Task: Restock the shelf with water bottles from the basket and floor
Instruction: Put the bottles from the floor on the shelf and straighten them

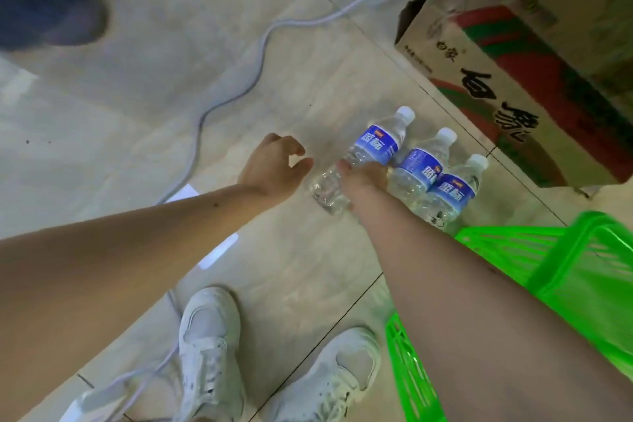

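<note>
The right hand [364, 175] grasps the leftmost bottle [363, 158] at frame centre, so lift it straight up while the released left hand [274, 164] takes its base.

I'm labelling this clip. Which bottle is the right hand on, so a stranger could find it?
Find the cardboard box on the floor; three water bottles lie beside it. The right hand is on the bottle farthest from the green basket, nearest the empty left hand.

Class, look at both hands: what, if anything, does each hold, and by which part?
The right hand grips the leftmost clear plastic water bottle lying on the floor, around its lower body below the blue label. The left hand holds nothing.
</note>
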